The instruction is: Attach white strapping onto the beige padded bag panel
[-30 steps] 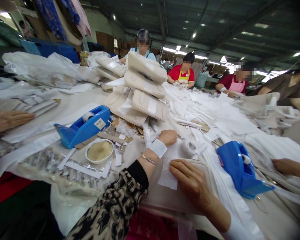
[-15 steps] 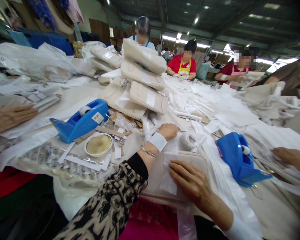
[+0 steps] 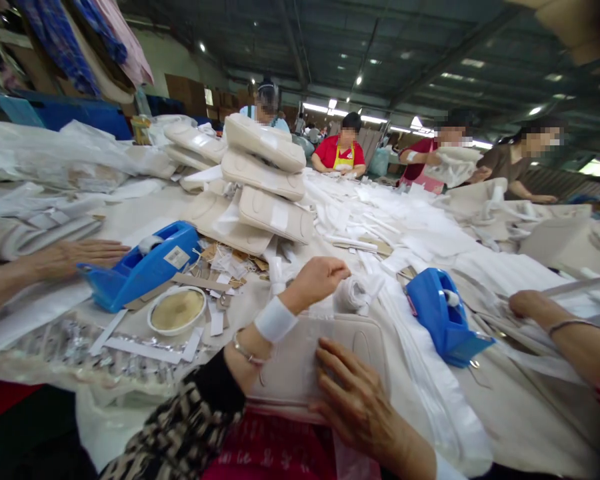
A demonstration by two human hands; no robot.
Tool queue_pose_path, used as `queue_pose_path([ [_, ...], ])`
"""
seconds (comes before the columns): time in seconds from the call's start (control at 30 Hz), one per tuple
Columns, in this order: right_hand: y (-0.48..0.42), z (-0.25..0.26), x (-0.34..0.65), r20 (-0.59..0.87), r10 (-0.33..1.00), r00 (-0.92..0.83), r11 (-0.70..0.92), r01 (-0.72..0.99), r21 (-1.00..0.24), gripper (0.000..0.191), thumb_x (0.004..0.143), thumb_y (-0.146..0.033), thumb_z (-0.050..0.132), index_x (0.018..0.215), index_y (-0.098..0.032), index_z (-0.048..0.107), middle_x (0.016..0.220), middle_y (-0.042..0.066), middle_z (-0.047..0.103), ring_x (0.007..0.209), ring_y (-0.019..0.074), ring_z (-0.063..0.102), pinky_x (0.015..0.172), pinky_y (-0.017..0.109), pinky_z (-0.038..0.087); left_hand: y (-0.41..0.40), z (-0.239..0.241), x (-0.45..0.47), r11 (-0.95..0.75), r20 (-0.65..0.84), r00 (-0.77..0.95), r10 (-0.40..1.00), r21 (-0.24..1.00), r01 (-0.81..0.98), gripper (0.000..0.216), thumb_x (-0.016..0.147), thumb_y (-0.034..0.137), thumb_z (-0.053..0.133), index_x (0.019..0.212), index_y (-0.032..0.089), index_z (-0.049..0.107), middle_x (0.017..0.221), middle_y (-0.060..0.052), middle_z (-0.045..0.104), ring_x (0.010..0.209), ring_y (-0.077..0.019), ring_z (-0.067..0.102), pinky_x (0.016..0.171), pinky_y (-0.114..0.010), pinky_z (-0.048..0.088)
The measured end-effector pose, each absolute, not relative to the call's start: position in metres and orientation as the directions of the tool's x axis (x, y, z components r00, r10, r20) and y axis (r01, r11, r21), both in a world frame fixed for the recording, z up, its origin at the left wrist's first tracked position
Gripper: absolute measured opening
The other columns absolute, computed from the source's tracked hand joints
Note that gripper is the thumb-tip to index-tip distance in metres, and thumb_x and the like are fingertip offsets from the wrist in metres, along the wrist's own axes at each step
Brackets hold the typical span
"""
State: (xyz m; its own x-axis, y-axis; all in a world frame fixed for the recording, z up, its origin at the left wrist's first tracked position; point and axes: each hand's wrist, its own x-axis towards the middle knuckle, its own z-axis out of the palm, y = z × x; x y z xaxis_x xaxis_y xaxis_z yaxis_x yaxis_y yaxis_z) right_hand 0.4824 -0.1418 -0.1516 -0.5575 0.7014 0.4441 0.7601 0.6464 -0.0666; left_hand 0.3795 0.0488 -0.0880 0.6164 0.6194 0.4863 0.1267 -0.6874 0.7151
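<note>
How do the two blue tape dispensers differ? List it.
The left tape dispenser lies long and side-on, next to a round dish; the right tape dispenser points its narrow end toward the camera. The left one carries a pale label on its side; the right shows none. Both are blue plastic, each with a tape roll on top.

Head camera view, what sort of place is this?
Most likely a factory packing floor: people sit around one long table strewn with white wrapping, cream padded bags are stacked up, and blue tape dispensers stand within reach under a high industrial roof.
</note>
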Motion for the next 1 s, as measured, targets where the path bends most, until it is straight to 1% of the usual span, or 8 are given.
queue_pose_path([
  [0.1,-0.141,-0.156,0.483,0.439,0.719,-0.539,0.641,0.758,-0.121,0.013,0.091,-0.024,0.058,0.097,-0.013,0.061,0.125,0.018,0.057,0.135,0.0330,0.038,0.106,0.049,0.048,-0.001,-0.106,0.342,-0.833,0.451,0.759,0.469,0.512,0.210,0.025,0.089,0.011,0.047,0.094,0.013,0.071,0.095,-0.008,0.072,0.093,-0.0202,0.065,0.087,-0.034,0.051],
  [0.17,-0.139,-0.157,0.482,0.452,0.725,-0.520,0.638,0.754,-0.156,0.009,0.091,-0.020,0.058,0.095,-0.013,0.062,0.121,0.017,0.058,0.132,0.0321,0.042,0.107,0.048,0.047,-0.024,-0.123,0.318,-0.892,0.424,0.821,0.382,0.401,0.208,0.034,0.087,0.004,0.044,0.112,0.012,0.066,0.114,-0.010,0.069,0.110,-0.0213,0.061,0.102,-0.039,0.047],
  [0.3,-0.137,-0.153,0.485,0.470,0.728,-0.500,0.643,0.735,-0.215,0.014,0.092,-0.016,0.052,0.101,-0.012,0.062,0.120,0.015,0.060,0.128,0.0289,0.047,0.109,0.046,0.045,-0.037,-0.150,0.293,-0.931,0.399,0.872,0.282,0.333,0.148,0.051,0.090,0.004,0.040,0.141,0.014,0.043,0.148,-0.010,0.046,0.140,-0.0178,0.038,0.119,-0.039,0.034],
  [0.43,-0.159,-0.153,0.505,0.452,0.723,-0.522,0.664,0.707,-0.245,0.040,0.090,-0.004,0.039,0.127,-0.010,0.054,0.133,0.014,0.055,0.133,0.0240,0.043,0.111,0.043,0.042,-0.032,-0.157,0.291,-0.950,0.398,0.883,0.249,0.278,0.143,0.043,0.097,0.015,0.042,0.139,0.013,0.046,0.148,-0.010,0.046,0.142,-0.0189,0.036,0.119,-0.040,0.035],
  [0.53,-0.195,-0.173,0.523,0.476,0.739,-0.476,0.608,0.776,-0.168,0.056,0.085,0.004,0.033,0.138,-0.007,0.045,0.142,0.016,0.048,0.138,0.0281,0.036,0.113,0.047,0.037,-0.032,-0.157,0.292,-0.961,0.419,0.879,0.227,0.245,0.131,0.041,0.096,0.019,0.046,0.137,0.013,0.049,0.148,-0.012,0.046,0.142,-0.0204,0.037,0.119,-0.039,0.036],
  [0.7,-0.239,-0.218,0.524,0.571,0.688,-0.448,0.540,0.841,0.009,0.053,0.087,0.008,0.040,0.132,-0.017,0.053,0.150,0.014,0.039,0.139,0.0346,0.035,0.111,0.051,0.031,-0.034,-0.159,0.290,-0.960,0.437,0.870,0.227,0.250,0.124,0.041,0.095,0.019,0.050,0.136,0.014,0.051,0.147,-0.012,0.047,0.142,-0.0210,0.037,0.119,-0.040,0.035],
  [0.83,-0.238,-0.221,0.502,0.598,0.657,-0.459,0.582,0.813,-0.016,0.043,0.094,0.003,0.034,0.127,-0.011,0.058,0.142,0.016,0.050,0.134,0.0300,0.043,0.107,0.047,0.042,-0.034,-0.158,0.290,-0.962,0.440,0.871,0.220,0.248,0.118,0.042,0.095,0.020,0.051,0.136,0.014,0.051,0.147,-0.012,0.047,0.142,-0.0216,0.037,0.119,-0.040,0.034],
  [1.0,-0.236,-0.191,0.478,0.587,0.613,-0.529,0.668,0.744,-0.026,0.036,0.097,-0.002,0.035,0.121,-0.005,0.062,0.124,0.016,0.064,0.125,0.0262,0.054,0.099,0.042,0.053,-0.033,-0.158,0.289,-0.961,0.435,0.875,0.211,0.255,0.105,0.041,0.095,0.022,0.052,0.135,0.016,0.053,0.148,-0.012,0.046,0.142,-0.0211,0.036,0.119,-0.040,0.033],
])
